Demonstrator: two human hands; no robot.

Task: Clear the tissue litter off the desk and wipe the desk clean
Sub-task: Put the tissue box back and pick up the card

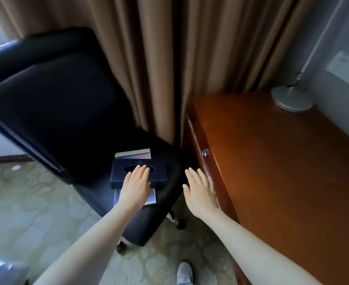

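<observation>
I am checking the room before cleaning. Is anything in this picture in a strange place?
Yes. A dark tissue box sits on the seat of the black office chair, on top of some flat papers, not on the wooden desk. The left hand rests flat on it. No tissue litter is visible on the desk.

We reach both bare arms forward and down. Our left hand lies palm-down, fingers straight and together. Our right hand is flat too, fingers straight and slightly spread, thumb out to the left.
</observation>
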